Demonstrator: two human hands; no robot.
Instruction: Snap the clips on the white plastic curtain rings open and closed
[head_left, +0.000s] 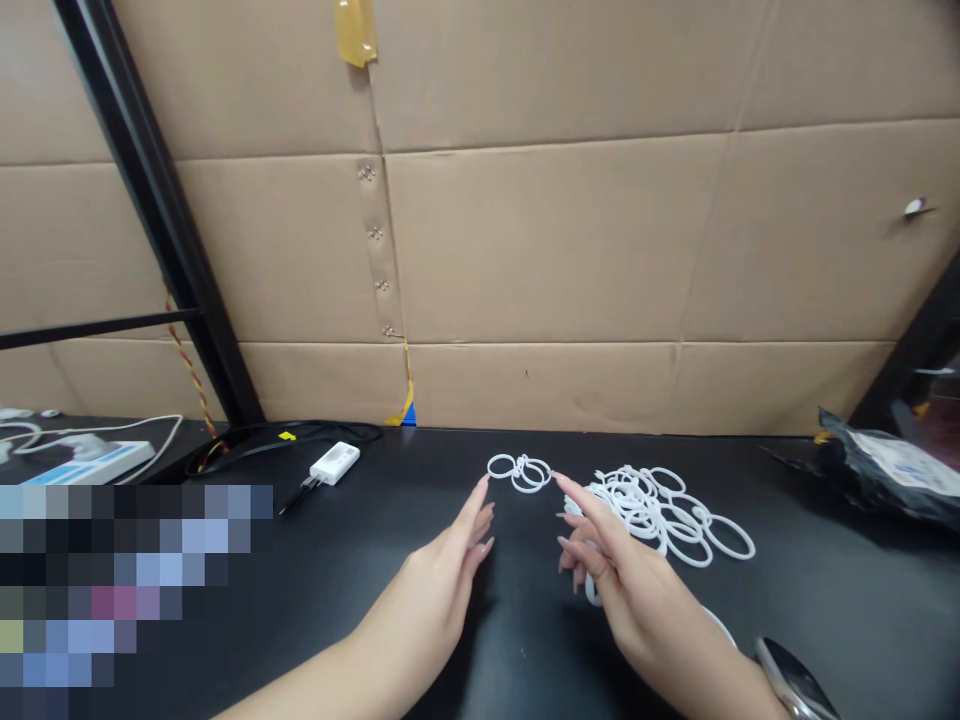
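Both of my hands hover over a black table (480, 640). My left hand (450, 565) is open, fingers stretched toward a small cluster of white rings (523, 471) lying just beyond its fingertips. My right hand (611, 575) is also open, index finger pointing at the same cluster, the other fingers loosely curled. It partly covers the near edge of a larger pile of white rings (660, 510) spread to the right. Neither hand holds anything I can see.
A cardboard wall (540, 250) backs the table. A white adapter with black cable (334, 463) lies at the left, a white device (82, 460) further left. A black plastic bag (885, 465) sits at the right. A black metal post (165, 220) slants at the left.
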